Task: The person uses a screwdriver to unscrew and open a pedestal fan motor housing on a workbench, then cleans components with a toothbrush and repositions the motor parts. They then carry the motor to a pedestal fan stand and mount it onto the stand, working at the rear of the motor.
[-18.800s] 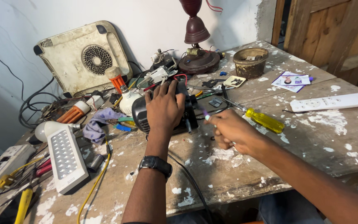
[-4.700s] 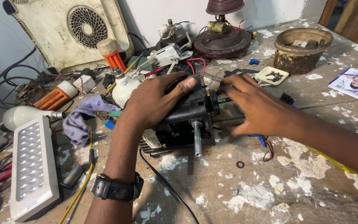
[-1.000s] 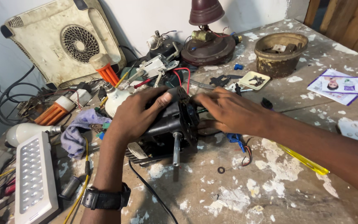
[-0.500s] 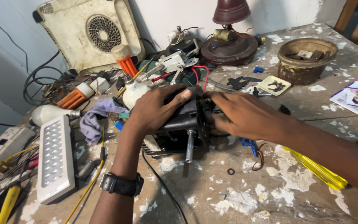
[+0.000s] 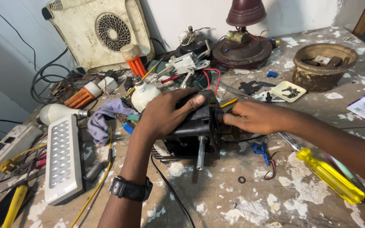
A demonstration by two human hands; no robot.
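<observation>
Your left hand [image 5: 167,114] lies spread over the top of the black motor [image 5: 195,128], fingers wrapped on its housing and holding it down. The motor sits on the paint-flecked workbench [image 5: 275,202], near its middle, lying on its side. Its casing is dark, rounded and ribbed, with a bare metal shaft [image 5: 200,153] jutting toward you from its front face. Your right hand [image 5: 256,118] is pressed flat against the motor's right end, fingers together; you cannot tell whether it pinches anything there.

Nearer than the motor: a small black washer [image 5: 242,180] lies loose on the bench, and a black cable [image 5: 172,190] runs from under the motor toward you. Right of the motor lies a yellow-handled screwdriver [image 5: 330,175], just beside your right forearm, with a blue connector [image 5: 259,148] between it and the motor. Left of the motor stands a white LED panel lamp [image 5: 63,158], flat on the bench, and a purple cloth [image 5: 102,120].

Beyond the motor: a white bulb [image 5: 142,95], orange-ribbed lamp parts [image 5: 132,61], red wires [image 5: 214,80], a dark red lamp base [image 5: 243,48] and a brown bowl [image 5: 324,65] holding scraps. A cream fan housing [image 5: 100,33] leans against the wall, farthest back. Clutter crowds the motor's left and rear.
</observation>
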